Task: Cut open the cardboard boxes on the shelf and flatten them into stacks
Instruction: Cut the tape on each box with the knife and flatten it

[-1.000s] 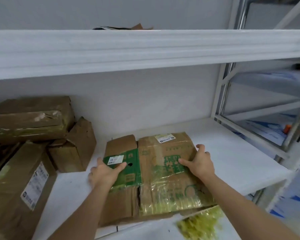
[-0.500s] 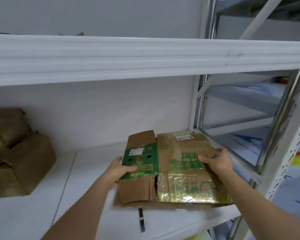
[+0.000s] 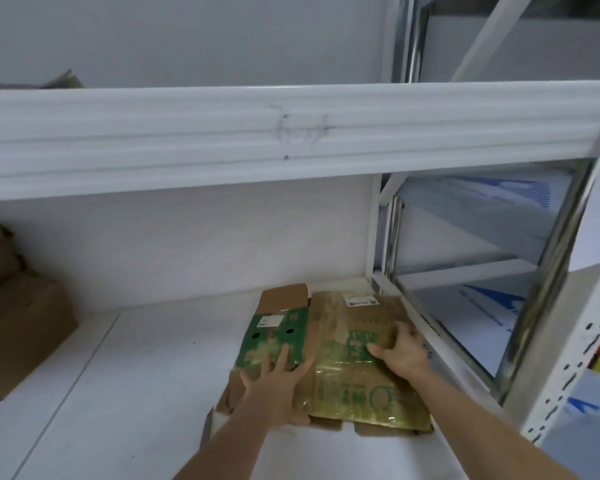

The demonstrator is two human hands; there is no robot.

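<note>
Head view: two hands on a stack of flattened cartons

Head-camera frame of a white shelf [image 3: 118, 393] holding a stack of flattened cardboard boxes [image 3: 343, 341] at its right end, close to the white upright post and back wall. The left hand [image 3: 274, 382] lies palm down on the near left part of the stack, fingers straight and spread, thumb angled right; it presses and grips nothing. The right hand [image 3: 400, 351] rests on the stack's right portion, thumb lying leftward across the top face, fingers bent over the far right edge, grasping that edge. The top sheets are brown corrugated board: the left panel [image 3: 274, 337] is printed dark green, with two small round holes and a white sticker; the right panel [image 3: 357, 327] carries green print under glossy, wrinkled clear tape and a white shipping label [image 3: 361, 302] near its far edge. Torn flaps protrude at the near edge. At far left stand unflattened brown boxes [image 3: 18, 327], creased and dented. Above runs a ribbed white shelf beam [image 3: 222, 133].
</note>
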